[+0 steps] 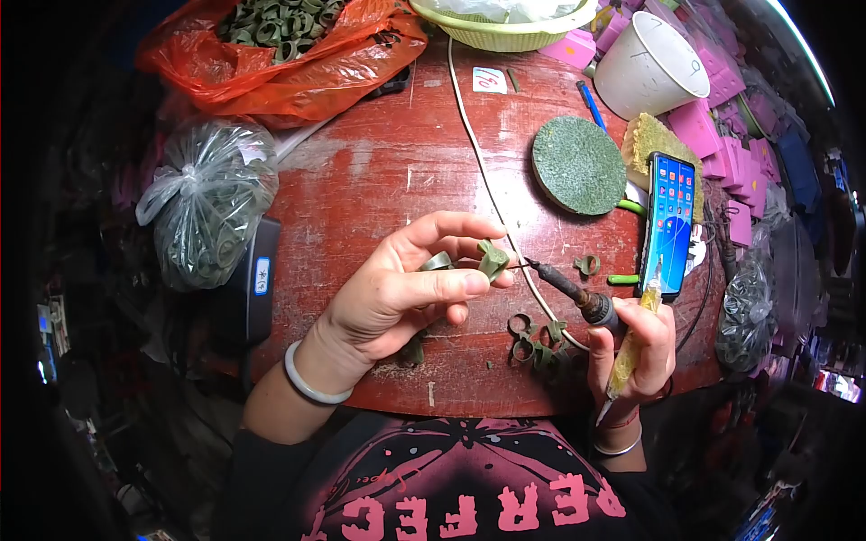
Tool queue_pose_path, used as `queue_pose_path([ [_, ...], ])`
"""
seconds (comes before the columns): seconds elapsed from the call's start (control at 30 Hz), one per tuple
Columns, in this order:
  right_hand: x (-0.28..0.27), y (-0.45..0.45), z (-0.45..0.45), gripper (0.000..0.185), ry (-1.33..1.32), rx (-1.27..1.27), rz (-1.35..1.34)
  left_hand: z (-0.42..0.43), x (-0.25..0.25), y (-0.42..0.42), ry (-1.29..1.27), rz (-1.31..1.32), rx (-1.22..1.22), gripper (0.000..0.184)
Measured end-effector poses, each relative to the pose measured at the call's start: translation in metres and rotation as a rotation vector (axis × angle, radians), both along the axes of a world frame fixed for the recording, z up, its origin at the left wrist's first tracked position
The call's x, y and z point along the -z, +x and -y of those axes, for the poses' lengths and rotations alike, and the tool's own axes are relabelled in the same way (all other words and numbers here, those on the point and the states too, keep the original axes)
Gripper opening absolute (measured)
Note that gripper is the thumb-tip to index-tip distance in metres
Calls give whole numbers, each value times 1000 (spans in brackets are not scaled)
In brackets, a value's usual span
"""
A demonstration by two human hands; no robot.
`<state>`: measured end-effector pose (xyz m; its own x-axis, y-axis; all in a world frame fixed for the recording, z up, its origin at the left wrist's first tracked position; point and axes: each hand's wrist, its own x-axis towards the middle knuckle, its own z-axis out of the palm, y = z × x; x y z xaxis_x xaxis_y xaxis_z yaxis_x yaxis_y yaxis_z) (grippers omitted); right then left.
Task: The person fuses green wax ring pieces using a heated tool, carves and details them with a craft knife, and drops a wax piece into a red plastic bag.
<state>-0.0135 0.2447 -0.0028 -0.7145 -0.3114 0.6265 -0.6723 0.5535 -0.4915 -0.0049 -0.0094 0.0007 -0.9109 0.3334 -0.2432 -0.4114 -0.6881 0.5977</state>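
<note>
Between the thumb and fingers of my left hand (383, 288) is a small green ring (492, 263). A second green band (437, 261) sits among the same hand's fingers. My right hand (657, 347) is closed around a soldering iron (577, 293), whose thin tip points left and meets the held ring or lies just beside it; I cannot tell which. A slim tool with a yellow wrapped handle (631, 356) also rests in my right hand, slanting upward between the fingers. Several loose green rings (541, 347) lie between my hands, and a single ring (587, 264) lies above the iron.
A round green disc (578, 165), a smartphone (670, 216), a yellow sponge (642, 135) and a white cup (651, 68) stand at right. A white cable (478, 153) crosses the red table (361, 180). Ring-filled bags, one red (298, 86), one clear (212, 203), lie left.
</note>
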Motion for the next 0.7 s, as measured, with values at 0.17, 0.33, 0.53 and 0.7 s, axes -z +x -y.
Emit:
queue_pose_path([
  [0.17,0,0,0,37,15,3,-11,-1,-2,0,-11,19,-20,43],
  [0.33,0,-1,1,37,9,-7,-20,-1,-3,0,-9,13,0,43],
  [0.53,1,-2,2,37,-5,-9,-9,-2,-3,0,-13,14,-12,43],
  [0.7,1,-1,2,37,-12,-10,0,-1,-2,0,-11,15,-6,43],
])
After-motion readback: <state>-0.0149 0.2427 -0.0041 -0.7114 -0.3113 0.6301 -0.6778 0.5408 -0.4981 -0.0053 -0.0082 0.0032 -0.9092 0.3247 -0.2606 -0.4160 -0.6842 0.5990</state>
